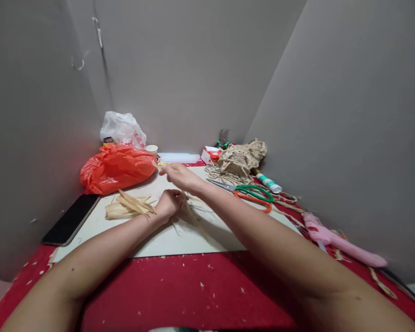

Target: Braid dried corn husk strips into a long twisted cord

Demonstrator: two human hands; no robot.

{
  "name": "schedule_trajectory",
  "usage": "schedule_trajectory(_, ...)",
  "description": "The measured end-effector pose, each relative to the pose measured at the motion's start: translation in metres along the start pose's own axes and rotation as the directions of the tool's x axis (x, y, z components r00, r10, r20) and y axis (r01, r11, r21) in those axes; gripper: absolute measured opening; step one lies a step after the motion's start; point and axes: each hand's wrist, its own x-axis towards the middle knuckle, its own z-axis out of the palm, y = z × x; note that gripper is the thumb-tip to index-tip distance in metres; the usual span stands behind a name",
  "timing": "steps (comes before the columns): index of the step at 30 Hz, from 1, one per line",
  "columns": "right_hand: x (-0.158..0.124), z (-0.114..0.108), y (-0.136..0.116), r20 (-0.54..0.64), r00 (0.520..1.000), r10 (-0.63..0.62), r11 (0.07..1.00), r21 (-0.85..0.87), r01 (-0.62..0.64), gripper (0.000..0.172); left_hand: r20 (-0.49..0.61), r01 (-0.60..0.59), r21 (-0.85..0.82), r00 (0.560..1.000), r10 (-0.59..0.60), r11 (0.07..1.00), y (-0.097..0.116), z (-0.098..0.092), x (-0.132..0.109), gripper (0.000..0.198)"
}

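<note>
The left hand [170, 204] grips a pale strip [192, 216], slanting rightward, bodyward; the right hand [182, 177], beyond, I cannot tell.

Legibility: no word, brand or number can be read in this view. Clock positions are taken from its centre. Print observed, all illegible:
- 10 o'clock: white plastic bag [119, 125], red printed marks at its lower right; characters too small and creased.
- Between 9 and 10: dark jar [108, 140], partly covered, with a yellow band.
- 12, close in: red-and-white box [211, 155], lettering not resolved.
- Between 3 and 4: white bottle [268, 181], teal label; its wording is blurred.
</note>
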Motion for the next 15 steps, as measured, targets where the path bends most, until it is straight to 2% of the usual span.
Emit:
schedule_trajectory(2, -0.008, -0.016, 0.023, -0.019, 0.999, 0.051, 0.995, 0.083, -0.049, 0.025, 0.028, 0.007, -0.032, 1.0, -0.006, 0.999, -0.002, 0.0, 0.0, 0.017)
schedule_trajectory(6, -0.031, -0.037, 0.065, 0.089, 0.993, 0.078, 0.936, 0.337, -0.104, 0.025, 0.058, 0.002, -0.134, 0.998, 0.005, 0.991, 0.0, 0.001, -0.001, 0.018)
schedule_trajectory(10, -0.048, -0.034, 0.093, 0.094, 0.992, 0.083, 0.888, 0.446, -0.116, 0.025, 0.086, 0.008, -0.201, 0.996, 0.01, 0.979, 0.003, 0.0, -0.002, 0.015)
schedule_trajectory(15, -0.057, -0.026, 0.097, -0.014, 0.996, 0.089, 0.896, 0.438, -0.074, 0.017, 0.108, 0.023, -0.219, 0.994, 0.001, 0.976, 0.005, -0.002, -0.003, 0.013)
